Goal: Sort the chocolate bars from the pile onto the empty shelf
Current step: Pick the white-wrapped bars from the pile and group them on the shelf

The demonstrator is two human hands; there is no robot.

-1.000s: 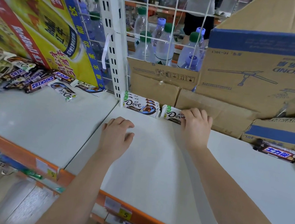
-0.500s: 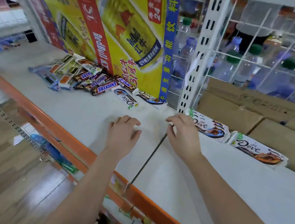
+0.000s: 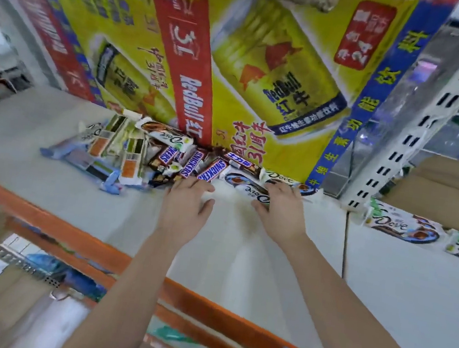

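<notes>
Chocolate bars (image 3: 185,161) in glossy wrappers lie heaped. Your right hand (image 3: 278,213) pinches a white-wrapped Dove bar (image 3: 249,190); your left hand (image 3: 185,209) lies spread.

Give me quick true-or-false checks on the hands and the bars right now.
1. Two chocolate bars lie on the right shelf. True.
2. The left hand holds a bar. False: it holds nothing, with its fingers beside the pile.
3. The right hand pinches a white bar at the pile's edge. True.
4. The pile lies on the floor. False: it's on the left shelf, against a yellow box.
</notes>
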